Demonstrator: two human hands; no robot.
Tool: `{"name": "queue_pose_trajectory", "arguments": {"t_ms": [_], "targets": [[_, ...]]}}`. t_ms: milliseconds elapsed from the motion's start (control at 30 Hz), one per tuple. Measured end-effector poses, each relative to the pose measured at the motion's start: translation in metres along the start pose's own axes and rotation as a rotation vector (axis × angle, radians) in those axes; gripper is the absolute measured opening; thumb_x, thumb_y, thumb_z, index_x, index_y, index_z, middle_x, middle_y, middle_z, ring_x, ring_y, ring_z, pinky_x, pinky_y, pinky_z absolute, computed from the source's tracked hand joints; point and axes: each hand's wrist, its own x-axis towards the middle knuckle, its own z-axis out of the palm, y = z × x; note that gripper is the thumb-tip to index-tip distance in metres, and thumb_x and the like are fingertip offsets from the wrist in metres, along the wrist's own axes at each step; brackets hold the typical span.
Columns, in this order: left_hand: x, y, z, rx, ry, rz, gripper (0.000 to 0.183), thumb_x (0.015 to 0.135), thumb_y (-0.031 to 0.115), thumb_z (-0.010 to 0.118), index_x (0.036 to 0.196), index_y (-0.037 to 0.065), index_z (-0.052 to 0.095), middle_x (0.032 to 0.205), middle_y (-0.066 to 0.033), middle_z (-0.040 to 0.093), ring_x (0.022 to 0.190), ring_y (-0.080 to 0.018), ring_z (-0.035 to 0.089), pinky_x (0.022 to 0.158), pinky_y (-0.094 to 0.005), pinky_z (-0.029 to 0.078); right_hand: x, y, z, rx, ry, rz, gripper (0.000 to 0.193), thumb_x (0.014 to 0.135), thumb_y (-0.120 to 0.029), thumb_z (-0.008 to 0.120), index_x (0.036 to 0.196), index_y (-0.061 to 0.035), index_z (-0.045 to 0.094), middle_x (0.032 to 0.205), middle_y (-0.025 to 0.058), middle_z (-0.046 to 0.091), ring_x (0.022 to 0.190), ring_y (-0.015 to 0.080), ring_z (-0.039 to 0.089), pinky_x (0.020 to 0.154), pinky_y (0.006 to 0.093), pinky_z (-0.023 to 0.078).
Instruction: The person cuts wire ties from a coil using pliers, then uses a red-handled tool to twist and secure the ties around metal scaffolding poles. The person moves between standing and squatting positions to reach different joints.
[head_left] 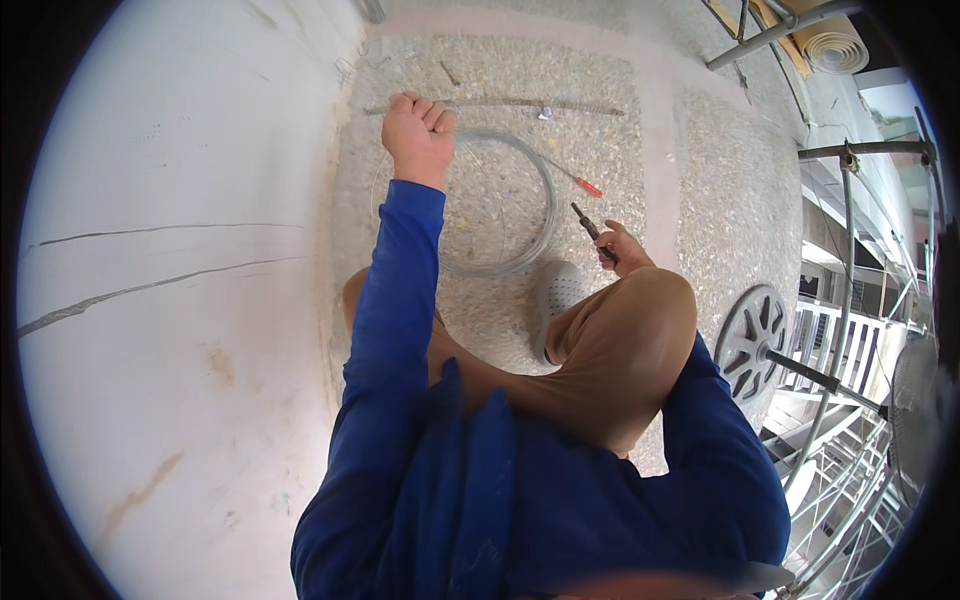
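As the person sat folded low beside the white wall (170, 320), the left hand (418, 138) was out in front, fingers curled into a loose fist over the left part of a long thin rod (540, 102); whether it gripped anything, I couldn't tell. Over on the other side, the right hand (626, 252) had its fingers wrapped around a dark tool (588, 224), tip pointing up and left, just past the bent knee (650, 300). And the coil of wire (550, 200)? It lay in a wide ring on the speckled floor (720, 210), between the 2 hands and just ahead of 1 grey shoe (560, 298). Right of that ring sat a red-handled screwdriver (589, 187), with a spoked round base (738, 350) farther out, well apart.
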Motion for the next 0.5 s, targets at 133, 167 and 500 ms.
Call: {"name": "queue_pose_trajectory", "arguments": {"t_ms": [133, 167, 500], "targets": [[-0.001, 0.009, 0.038, -0.013, -0.057, 0.003, 0.026, 0.110, 0.018, 0.043, 0.084, 0.014, 0.043, 0.068, 0.0031, 0.028, 0.055, -0.0129, 0.025, 0.050, -0.0310, 0.025, -0.108, -0.062, 0.006, 0.269, -0.186, -0.273, 0.075, 0.074, -0.002, 0.070, 0.146, -0.0055, 0.049, 0.098, 0.0098, 0.061, 0.064, 0.0126, 0.051, 0.053, 0.0270, 0.038], [-0.004, 0.010, 0.045, -0.008, -0.082, -0.003, 0.026, 0.110, 0.018, 0.044, 0.084, 0.014, 0.043, 0.068, 0.0031, 0.028, 0.055, -0.0129, 0.025, 0.050, -0.0310, 0.024, -0.137, -0.093, -0.001, 0.322, -0.330, -0.305, 0.072, 0.074, -0.003, 0.070, 0.143, -0.0045, 0.050, 0.097, 0.0089, 0.060, 0.064, 0.0116, 0.050, 0.053, 0.0265, 0.039], [-0.006, 0.026, 0.091, -0.077, -0.171, 0.038, 0.026, 0.110, 0.022, 0.045, 0.085, 0.013, 0.045, 0.067, 0.0033, 0.027, 0.055, -0.0131, 0.023, 0.050, -0.0313, 0.022, -0.303, -0.172, 0.101, 0.250, -0.399, -0.738, 0.021, 0.085, -0.014, 0.085, 0.093, -0.0049, 0.067, 0.095, 0.0092, 0.069, 0.067, 0.0136, 0.059, 0.062, 0.0287, 0.048]]}}
